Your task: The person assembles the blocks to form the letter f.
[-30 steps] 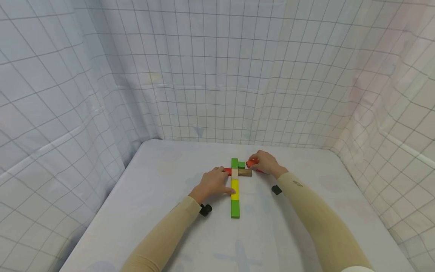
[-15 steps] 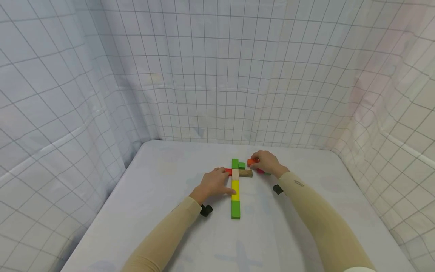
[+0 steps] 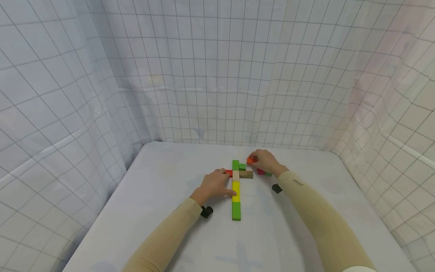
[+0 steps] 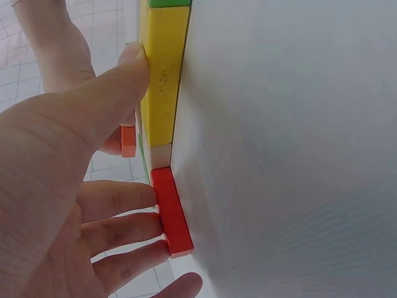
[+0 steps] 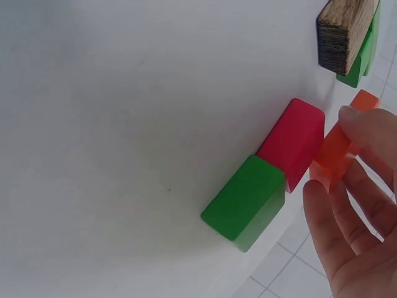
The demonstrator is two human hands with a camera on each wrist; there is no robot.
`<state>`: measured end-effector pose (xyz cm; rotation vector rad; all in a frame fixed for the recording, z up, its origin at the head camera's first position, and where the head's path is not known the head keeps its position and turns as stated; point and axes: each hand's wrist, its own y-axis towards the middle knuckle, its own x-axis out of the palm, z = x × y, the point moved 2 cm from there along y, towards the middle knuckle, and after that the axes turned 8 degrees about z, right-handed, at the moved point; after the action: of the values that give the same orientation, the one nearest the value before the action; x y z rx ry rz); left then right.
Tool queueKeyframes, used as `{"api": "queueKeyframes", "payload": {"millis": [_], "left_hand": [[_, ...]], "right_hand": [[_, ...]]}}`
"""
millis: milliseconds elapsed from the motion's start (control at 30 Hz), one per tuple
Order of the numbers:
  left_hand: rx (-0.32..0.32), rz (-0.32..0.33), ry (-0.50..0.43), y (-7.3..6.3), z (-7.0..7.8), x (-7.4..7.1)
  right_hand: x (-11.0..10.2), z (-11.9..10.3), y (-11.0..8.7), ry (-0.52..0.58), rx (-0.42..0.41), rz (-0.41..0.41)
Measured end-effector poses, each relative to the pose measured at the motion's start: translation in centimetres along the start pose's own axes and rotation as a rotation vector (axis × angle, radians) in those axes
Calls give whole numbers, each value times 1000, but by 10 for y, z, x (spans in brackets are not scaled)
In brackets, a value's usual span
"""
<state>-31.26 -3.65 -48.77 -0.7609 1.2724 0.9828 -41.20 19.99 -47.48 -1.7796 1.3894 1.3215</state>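
Observation:
My left hand (image 3: pixel 215 183) lies beside a row of toy blocks. In the left wrist view, its fairly straight fingers touch a red block (image 4: pixel 172 211) and its thumb rests on the yellow block (image 4: pixel 164 77). My right hand (image 3: pixel 266 161) pinches an orange block (image 5: pixel 338 144) between thumb and fingers; part of the block is covered. That block is apart from the row, near a small green block (image 3: pixel 242 166). Close under the right hand, a crimson block (image 5: pixel 293 139) and a darker green block (image 5: pixel 243 200) stand end to end.
A pale wooden block (image 3: pixel 236 175) sits where the row crosses, with a brown wood-grain block (image 3: pixel 246 174) to its right. Green blocks end the row at the far (image 3: pixel 235 164) and near (image 3: pixel 236 210) sides. Gridded white curtains (image 3: pixel 217 75) surround the white table (image 3: pixel 176 162).
My right hand has shifted slightly away from me with the orange block, so more of the crimson and green blocks shows. The left hand keeps its place on the row.

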Motion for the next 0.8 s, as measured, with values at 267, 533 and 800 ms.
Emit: {"api": "queueKeyframes", "payload": {"millis": [267,533,800], "left_hand": [[14,10,-3,1,2,2],[12,21,7,2,3,-1],[16,18,10,-1,0,2]], "right_hand": [[2,-1,5,16,3,3],[-3,-10,12,30,-37,35],[-1,-18,23,-63,-91,8]]}}
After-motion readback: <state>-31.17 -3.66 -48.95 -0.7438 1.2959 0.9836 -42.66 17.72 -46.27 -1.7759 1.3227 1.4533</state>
